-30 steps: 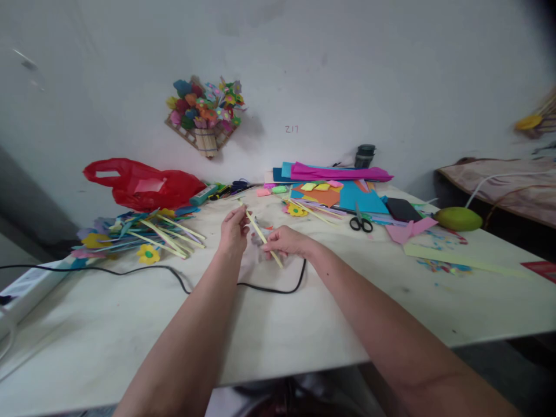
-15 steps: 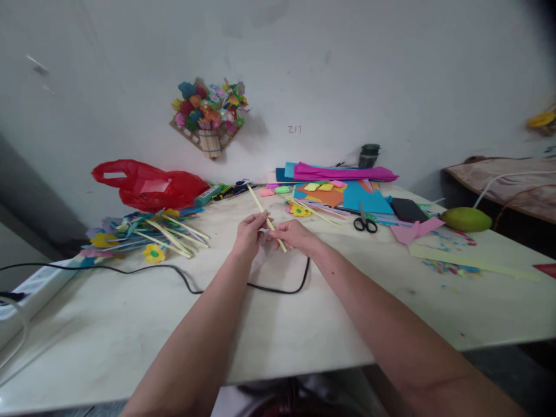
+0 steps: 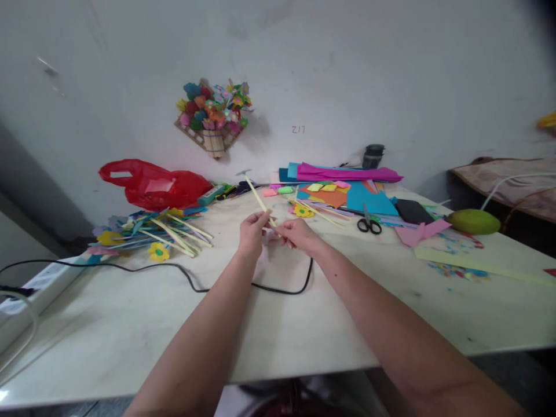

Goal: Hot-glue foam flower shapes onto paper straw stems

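Left hand [image 3: 252, 230] pinches yellow strip [image 3: 256, 194] partway along, right hand [image 3: 299, 234] its near end; I see it slanting away leftward.

"217" on the wall [image 3: 339, 75]

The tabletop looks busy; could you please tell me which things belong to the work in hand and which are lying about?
In the work: left hand, right hand, pale yellow stick; likely scissors, yellow flower

Seemingly lying about: green fruit, red bag, lidded cup, black cable
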{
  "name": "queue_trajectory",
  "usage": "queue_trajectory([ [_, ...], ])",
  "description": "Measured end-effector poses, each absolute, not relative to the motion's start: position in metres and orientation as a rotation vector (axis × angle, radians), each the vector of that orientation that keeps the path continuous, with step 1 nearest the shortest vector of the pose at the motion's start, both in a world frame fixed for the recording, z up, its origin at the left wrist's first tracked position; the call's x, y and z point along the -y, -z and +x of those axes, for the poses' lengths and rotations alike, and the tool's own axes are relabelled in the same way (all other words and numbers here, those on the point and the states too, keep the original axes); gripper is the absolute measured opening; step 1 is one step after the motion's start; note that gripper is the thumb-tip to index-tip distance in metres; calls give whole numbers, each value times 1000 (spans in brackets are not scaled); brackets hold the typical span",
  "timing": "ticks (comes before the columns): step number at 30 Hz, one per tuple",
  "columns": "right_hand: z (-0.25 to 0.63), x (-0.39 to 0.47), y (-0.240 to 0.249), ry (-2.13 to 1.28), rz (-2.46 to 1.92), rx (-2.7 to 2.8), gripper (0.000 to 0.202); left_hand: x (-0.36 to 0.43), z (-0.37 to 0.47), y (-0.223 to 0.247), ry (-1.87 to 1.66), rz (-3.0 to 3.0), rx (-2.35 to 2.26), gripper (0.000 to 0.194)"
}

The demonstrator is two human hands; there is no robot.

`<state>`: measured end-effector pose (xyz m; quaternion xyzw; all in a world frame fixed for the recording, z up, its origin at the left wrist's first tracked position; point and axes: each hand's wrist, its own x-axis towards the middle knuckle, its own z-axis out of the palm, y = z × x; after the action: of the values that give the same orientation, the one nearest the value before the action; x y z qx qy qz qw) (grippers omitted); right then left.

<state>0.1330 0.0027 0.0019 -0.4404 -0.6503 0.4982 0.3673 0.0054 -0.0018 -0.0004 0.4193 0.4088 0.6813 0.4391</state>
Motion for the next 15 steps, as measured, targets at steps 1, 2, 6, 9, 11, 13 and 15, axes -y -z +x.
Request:
queue_trajectory([
  [1,133,-2,-3,-1268,-1128,1659,22,3,9,1,-1668,1077,-1018,31],
  [2,133,-2,-3,-1262,-1117,1654,23,3,11,1,-1661,1098,-1027,31],
  [6,135,-3,-2,-1258,-1080,1647,23,1,3,-1,-1778,1108,-1104,30],
  [9,135,-4,0,-1256,-1099,1634,20,-3,-15,-4,-1950,1029,-1230,26],
  [11,135,-4,0,-1248,-1114,1633,20,-7,-31,-5,-2040,934,-1307,23],
  [13,135,-4,0,-1234,-1119,1641,19,-11,-47,-4,-2103,835,-1406,19],
  [15,135,-4,1,-1224,-1120,1649,19,-15,-63,0,-2159,777,-1500,15],
])
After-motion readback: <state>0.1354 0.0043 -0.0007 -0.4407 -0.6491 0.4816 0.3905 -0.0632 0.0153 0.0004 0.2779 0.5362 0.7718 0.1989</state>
